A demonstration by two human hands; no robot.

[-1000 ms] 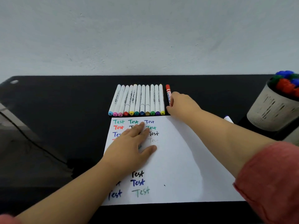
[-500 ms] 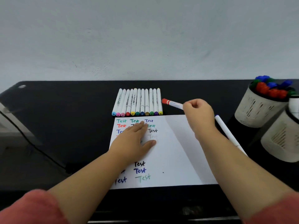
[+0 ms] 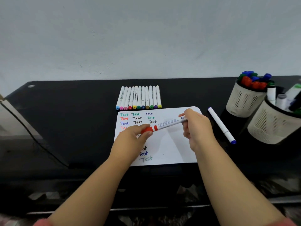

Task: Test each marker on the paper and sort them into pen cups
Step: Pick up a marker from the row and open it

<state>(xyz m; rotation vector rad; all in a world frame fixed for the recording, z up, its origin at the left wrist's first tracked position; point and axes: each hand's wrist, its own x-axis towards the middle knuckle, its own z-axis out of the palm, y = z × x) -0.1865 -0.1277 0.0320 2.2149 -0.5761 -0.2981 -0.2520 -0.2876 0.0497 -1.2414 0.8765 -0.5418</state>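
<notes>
We hold a red marker (image 3: 164, 125) level over the paper (image 3: 172, 144), both hands clamped on it: left hand (image 3: 132, 142) pinches the red cap end, right hand (image 3: 196, 128) grips the white barrel's far end. Looks like we are about to pull the cap off, so this one is not yet tested.

Done so far: the paper at mid worktop (image 3: 65, 119) already carries about a dozen "Test" words in green, red, blue and black, some hidden under the left hand. The back pen cup (image 3: 244, 101) at the right edge is packed with red, blue and green capped markers; the front pen cup (image 3: 273, 126) just beside it holds a few, mostly whitish ones.

Left: a row of eleven markers (image 3: 139, 98) lying side by side just behind the paper's far edge, plus a blue marker (image 3: 220, 124) lying loose between paper and cups. We judge roughly half done, maybe a bit more.
</notes>
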